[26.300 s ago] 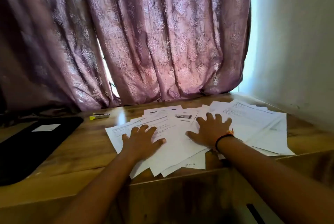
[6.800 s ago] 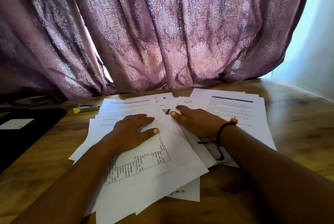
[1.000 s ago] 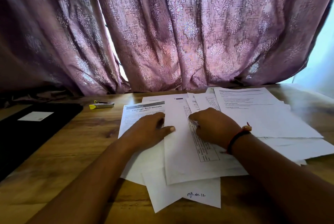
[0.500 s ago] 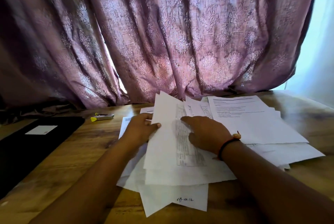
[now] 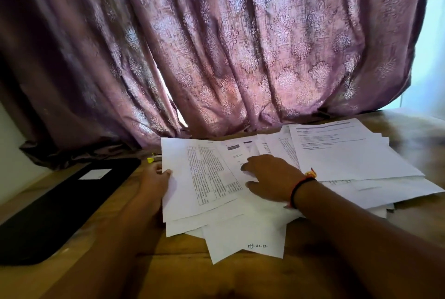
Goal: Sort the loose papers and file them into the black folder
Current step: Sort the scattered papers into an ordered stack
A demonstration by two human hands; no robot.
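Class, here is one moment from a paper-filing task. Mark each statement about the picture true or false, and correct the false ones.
1. The left hand grips the left edge of the table-printed sheet. True.
2. Papers already lie on the black folder. False: it lies apart at the left, and only a white label shows on it.
3. The right hand rests on the spread papers. True.
4. The yellow highlighter lies on top of the papers. False: it lies on the wooden table, partly hidden behind the gripped sheet.
5. The bracelet is on the left wrist. False: it is on the right wrist.
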